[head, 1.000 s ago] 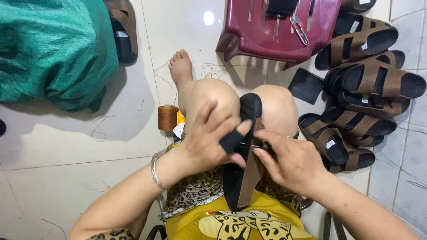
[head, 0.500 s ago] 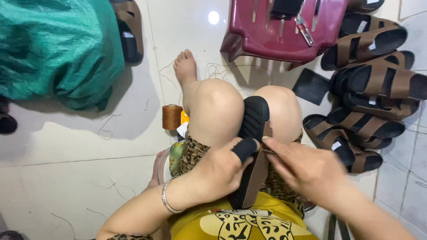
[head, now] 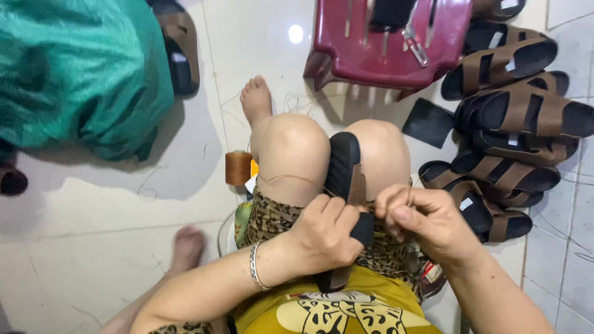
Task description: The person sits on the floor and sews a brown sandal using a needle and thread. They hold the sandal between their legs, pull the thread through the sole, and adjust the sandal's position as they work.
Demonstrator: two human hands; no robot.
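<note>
— Where was the sandal?

— The sandal (head: 344, 179) stood on its edge between the person's two bare knees, its black ribbed sole running up from the lap toward the kneecaps, with a brown strap showing along its right side.

— And the left hand?

— The left hand (head: 325, 238) lay over the lower half of the sandal. Its fingers (head: 337, 213) were closed around the sole and strap, gripping it against the lap. A silver bangle (head: 255, 267) sat on that wrist.

— What did the right hand do?

— The right hand (head: 427, 222) was just beside the strap, touching the sandal's right edge. Its fingers (head: 391, 201) were pinched narrow on something too small to make out; a thin thread ran from near them across the left knee.

— What lay around the person?

— A spool of brown thread (head: 237, 167) stood on the white tiled floor (head: 111, 247), just beside the left knee. A dark red plastic stool (head: 390, 46) sat beyond the knees, with a metal tool resting on it. To the right, a pile of finished brown-strapped sandals (head: 513, 117) was stacked on the floor, and a loose black sole piece (head: 428, 122) lay between the pile and the right knee. At the far left sat a green bag (head: 80, 68), with another sandal near its upper edge.
</note>
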